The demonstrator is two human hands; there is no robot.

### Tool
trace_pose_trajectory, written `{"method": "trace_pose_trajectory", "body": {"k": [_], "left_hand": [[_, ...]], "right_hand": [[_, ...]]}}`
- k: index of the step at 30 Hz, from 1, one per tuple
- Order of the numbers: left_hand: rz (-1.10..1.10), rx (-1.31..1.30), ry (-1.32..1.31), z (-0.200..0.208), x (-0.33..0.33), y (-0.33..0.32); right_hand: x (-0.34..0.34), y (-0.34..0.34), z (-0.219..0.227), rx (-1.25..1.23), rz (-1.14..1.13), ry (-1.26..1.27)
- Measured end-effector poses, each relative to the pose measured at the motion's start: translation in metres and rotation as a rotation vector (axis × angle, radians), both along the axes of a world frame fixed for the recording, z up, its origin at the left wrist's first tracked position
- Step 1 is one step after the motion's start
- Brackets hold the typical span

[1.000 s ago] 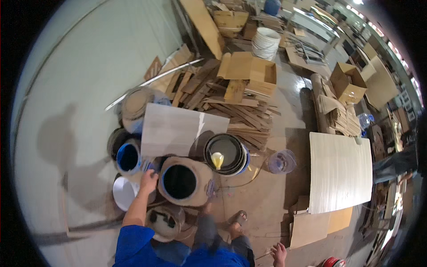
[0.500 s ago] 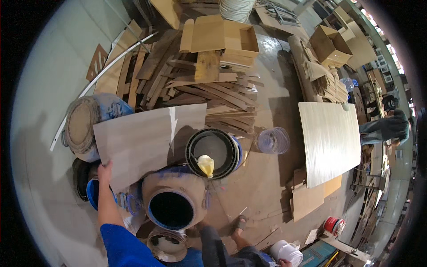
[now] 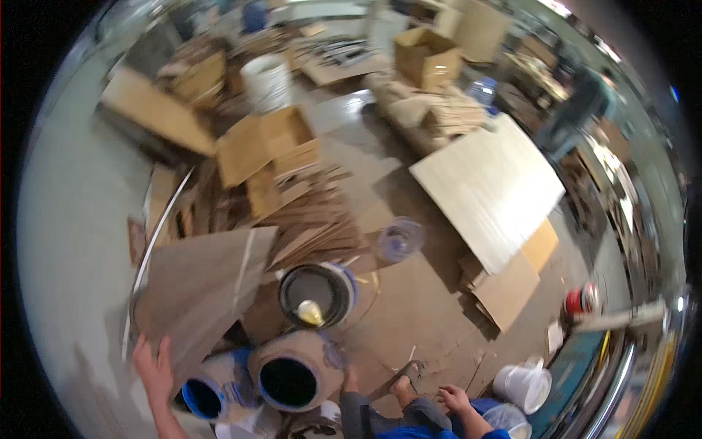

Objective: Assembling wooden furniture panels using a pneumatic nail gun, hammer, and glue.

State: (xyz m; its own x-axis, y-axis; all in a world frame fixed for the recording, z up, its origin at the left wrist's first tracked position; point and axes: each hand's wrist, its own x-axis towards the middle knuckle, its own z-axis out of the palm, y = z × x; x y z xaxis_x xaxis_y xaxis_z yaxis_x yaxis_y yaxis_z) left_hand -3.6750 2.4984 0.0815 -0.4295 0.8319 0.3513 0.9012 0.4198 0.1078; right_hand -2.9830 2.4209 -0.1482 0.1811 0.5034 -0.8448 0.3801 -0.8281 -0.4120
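My left hand (image 3: pixel 153 366) is at the lower edge of a large grey-brown sheet (image 3: pixel 197 285), fingers apart against its surface. The sheet leans at the left with a pale streak along its right side, hiding what is behind it. Below it stand a blue-rimmed barrel (image 3: pixel 202 397) and a wider barrel with a dark opening (image 3: pixel 289 382). Over my lap, my right hand (image 3: pixel 455 400) is open with loosely bent fingers and nothing visible in it. To its right is a white bucket (image 3: pixel 523 386), apart from the hand.
A black-rimmed bucket (image 3: pixel 316 282) holds grey material and a yellowish scoop-like thing (image 3: pixel 310 313). Beyond lie scrap wood strips (image 3: pixel 314 230), an opened cardboard box (image 3: pixel 267 146) and a clear plastic container (image 3: pixel 401 239). A pale panel (image 3: pixel 493 190) stands right; a person (image 3: pixel 578 110) is farther off.
My view has swung, shifting the scene. The left hand has gone from gripping the sheet's edge to spread fingers against it. My right hand has come up, away from the white bucket.
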Motion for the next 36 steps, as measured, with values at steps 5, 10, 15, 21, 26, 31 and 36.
{"method": "trace_pose_trajectory", "body": {"k": [5, 10, 15, 21, 26, 31, 36], "left_hand": [[-0.439, -0.316, -0.066, 0.129, 0.136, 0.003], [-1.139, -0.13, 0.201, 0.132, 0.298, 0.043], [-1.536, -0.043, 0.245, 0.132, 0.438, 0.056], [-1.331, -0.182, -0.5, 0.114, 0.598, 0.079], [-1.031, -0.313, -1.153, 0.055, 0.684, 0.107], [-0.906, -0.355, -1.246, -0.014, 0.794, 0.161], [-0.721, -0.446, -1.373, -0.084, 0.889, 0.235]], "right_hand": [[0.002, -0.008, -0.043, 0.071, -0.043, 0.078], [0.023, 0.016, -0.048, 0.288, -0.016, 0.147], [0.079, 0.017, -0.019, 0.33, -0.558, 0.563], [0.195, -0.049, -0.034, 0.33, -1.105, 0.51], [0.267, -0.086, -0.026, 0.223, -1.657, 0.516], [0.359, -0.065, 0.002, 0.758, -1.94, 1.05], [0.482, -0.02, 0.006, 0.782, -1.964, 0.865]]}}
